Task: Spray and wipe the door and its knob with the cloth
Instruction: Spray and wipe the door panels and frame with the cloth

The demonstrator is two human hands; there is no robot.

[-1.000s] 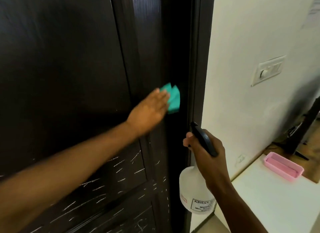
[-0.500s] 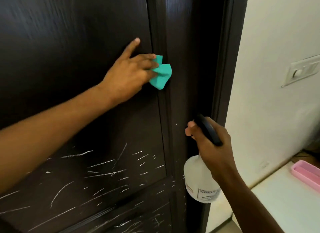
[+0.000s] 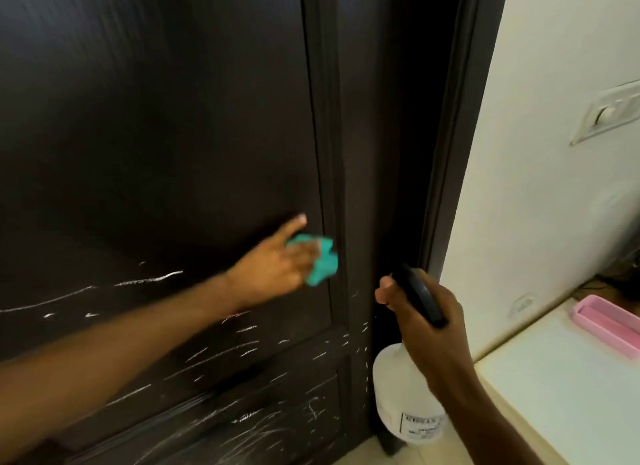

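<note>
While the left hand (image 3: 277, 263) presses a bunched teal cloth (image 3: 320, 256) against the dark door (image 3: 156, 118) to wipe it, the right hand (image 3: 420, 322), beside it, grips the spray bottle (image 3: 398, 388) ready; no knob visible.

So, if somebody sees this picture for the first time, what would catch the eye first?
Probably the teal cloth, bright against the dark door, which the left hand presses near the panel's right edge. Next come the white scratch marks across the door's lower part. At lower right, the right hand grips a white spray bottle, near the pink tray on the counter.
</note>
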